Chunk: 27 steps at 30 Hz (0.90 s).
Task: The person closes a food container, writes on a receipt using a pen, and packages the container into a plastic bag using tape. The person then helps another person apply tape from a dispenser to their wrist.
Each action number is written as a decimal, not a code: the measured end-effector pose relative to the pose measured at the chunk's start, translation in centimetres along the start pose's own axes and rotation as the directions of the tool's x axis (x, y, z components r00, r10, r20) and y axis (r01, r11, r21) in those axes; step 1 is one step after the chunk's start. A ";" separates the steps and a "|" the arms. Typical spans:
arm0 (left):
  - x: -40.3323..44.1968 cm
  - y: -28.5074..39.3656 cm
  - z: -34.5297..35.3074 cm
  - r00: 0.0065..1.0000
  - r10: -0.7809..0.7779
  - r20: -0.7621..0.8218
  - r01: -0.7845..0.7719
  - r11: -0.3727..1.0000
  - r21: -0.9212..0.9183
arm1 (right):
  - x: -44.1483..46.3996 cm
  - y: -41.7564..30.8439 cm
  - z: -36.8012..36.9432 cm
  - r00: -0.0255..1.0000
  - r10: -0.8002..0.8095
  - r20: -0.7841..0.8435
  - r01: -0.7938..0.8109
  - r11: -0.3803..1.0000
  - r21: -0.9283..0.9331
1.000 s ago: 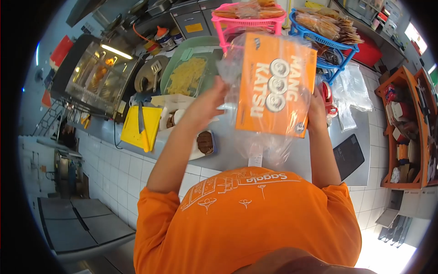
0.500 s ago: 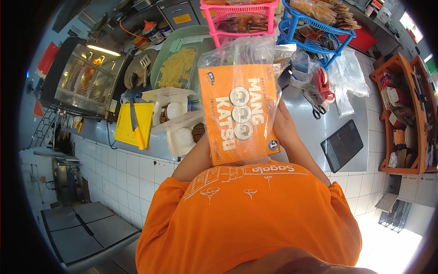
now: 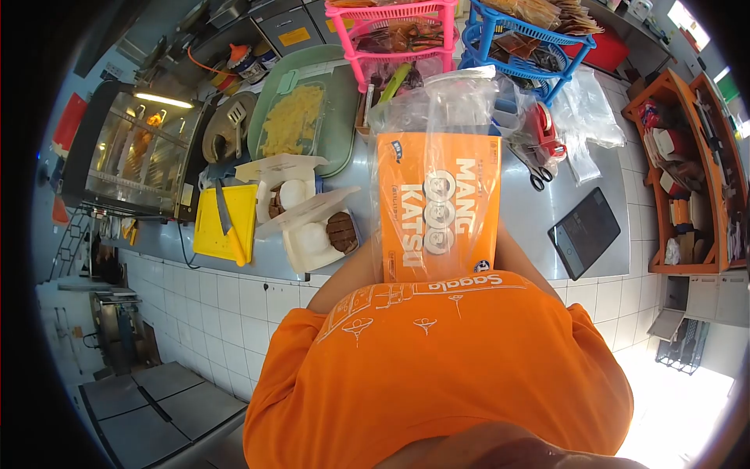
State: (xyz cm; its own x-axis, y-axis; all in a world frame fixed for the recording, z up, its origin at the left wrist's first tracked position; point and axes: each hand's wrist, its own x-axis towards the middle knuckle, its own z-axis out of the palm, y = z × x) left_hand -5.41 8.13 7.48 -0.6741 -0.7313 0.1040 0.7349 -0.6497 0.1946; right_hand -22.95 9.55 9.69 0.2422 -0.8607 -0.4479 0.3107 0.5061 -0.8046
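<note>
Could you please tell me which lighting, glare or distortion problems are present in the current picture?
Head view: strong wide-angle distortion, with black corners; the bright area at lower right is overexposed; the clear bag shows pale reflections over the orange box, whose large print is nevertheless readable; the cabinet lamp glows white.

A single camera, worn on the person's head, looks forward and steeply down through a wide lens that leaves the corners dark. The orange shirt (image 3: 445, 367) lies close below it; the orange box (image 3: 400, 234) faces the lens near mid-view, and the table (image 3: 525, 215) shows from above, right edge included.
</note>
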 end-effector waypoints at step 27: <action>7.8 -1.9 -2.7 0.821 0.406 -0.401 0.416 0.055 0.908 | -8.7 0.4 -7.7 0.812 -0.234 -0.535 0.036 0.935 -0.353</action>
State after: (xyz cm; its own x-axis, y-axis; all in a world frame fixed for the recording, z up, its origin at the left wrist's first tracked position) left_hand -11.83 3.09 5.31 -0.2250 -0.9477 -0.2264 -0.3080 -0.1513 0.9393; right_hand -32.00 16.78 10.22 -0.3682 -0.8466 -0.3843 -0.0254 0.4224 -0.9061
